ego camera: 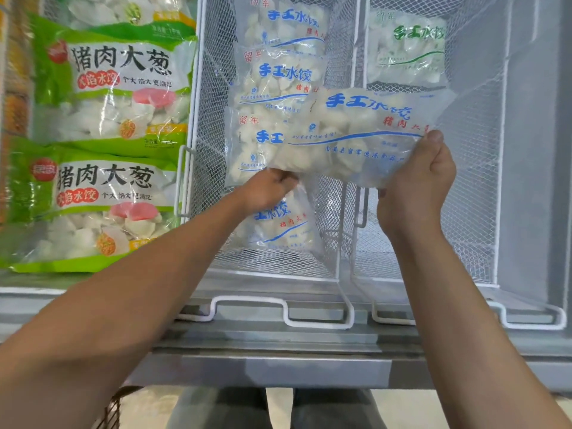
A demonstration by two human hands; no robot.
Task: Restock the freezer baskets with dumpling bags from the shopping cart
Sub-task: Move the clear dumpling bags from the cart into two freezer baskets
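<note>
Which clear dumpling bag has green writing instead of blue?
The lone bag at the back of the right-hand basket. Its big letters are green; the clear bags in the middle basket and the held one have blue letters.

Grey freezer ledge [272, 363] along the front, pale floor [399, 407] below — dark trouser legs [325, 407].

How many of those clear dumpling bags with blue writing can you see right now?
5. One is held by the left hand and right hand: the held bag. Four lie in the middle basket: top, second, third, nearest. More may be hidden underneath.
</note>
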